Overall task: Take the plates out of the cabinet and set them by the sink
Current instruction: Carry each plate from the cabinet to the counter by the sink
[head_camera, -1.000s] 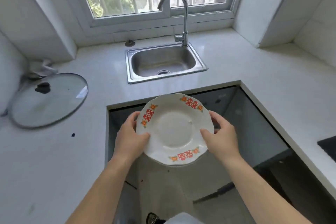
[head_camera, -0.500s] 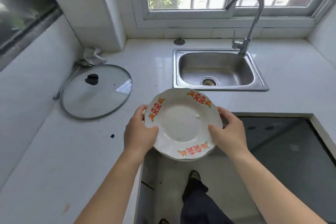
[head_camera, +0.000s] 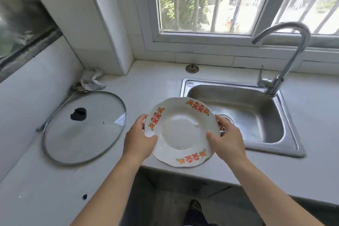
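Now — plate (head_camera: 181,132) by the sink (head_camera: 256,108)

Glass lid (head_camera: 84,127) lies on the countertop (head_camera: 45,189), left. Left hand (head_camera: 139,140) grips the plate's left rim, right hand (head_camera: 226,138) its right rim — held over the counter's front edge, at the sink's near-left corner.

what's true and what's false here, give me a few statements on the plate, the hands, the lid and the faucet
1. The left hand and the right hand both grip the plate by its rim. True.
2. The plate lies flat on the counter, untouched. False: both hands hold it up.
3. The glass lid lies on the counter, left of the plate. True.
4. Water streams from the faucet. False: no stream shows.
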`<state>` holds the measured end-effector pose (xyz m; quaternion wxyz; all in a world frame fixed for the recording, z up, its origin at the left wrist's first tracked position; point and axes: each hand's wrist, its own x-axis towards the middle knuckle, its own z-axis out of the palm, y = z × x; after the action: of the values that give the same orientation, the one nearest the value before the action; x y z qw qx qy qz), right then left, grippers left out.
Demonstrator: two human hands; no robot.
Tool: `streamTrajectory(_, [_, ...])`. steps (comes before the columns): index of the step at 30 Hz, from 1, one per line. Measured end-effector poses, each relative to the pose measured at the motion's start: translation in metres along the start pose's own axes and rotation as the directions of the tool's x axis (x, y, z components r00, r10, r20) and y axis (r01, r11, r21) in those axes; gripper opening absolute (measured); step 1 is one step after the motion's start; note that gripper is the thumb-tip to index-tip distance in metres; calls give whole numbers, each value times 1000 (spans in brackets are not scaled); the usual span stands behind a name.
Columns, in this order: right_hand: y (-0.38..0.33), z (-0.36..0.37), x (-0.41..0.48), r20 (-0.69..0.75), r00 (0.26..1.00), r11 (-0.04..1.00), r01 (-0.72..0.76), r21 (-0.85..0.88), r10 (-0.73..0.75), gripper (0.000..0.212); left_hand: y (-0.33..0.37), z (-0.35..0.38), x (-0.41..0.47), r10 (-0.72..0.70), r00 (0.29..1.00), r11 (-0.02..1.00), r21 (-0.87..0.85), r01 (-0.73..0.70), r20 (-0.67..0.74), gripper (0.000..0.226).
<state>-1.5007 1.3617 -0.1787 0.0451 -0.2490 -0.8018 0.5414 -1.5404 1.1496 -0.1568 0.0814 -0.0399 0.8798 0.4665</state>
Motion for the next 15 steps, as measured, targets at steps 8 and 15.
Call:
streamTrajectory(8, [-4,15,81,70,997,1000,-12,-19,14,50,8,14,74,-74,997,997,32,73,14,40])
streamTrajectory(15, [-36,42,132,68,997,999,-17,-50,21,52,18,2,143,-67,998,996,61,67,0,44])
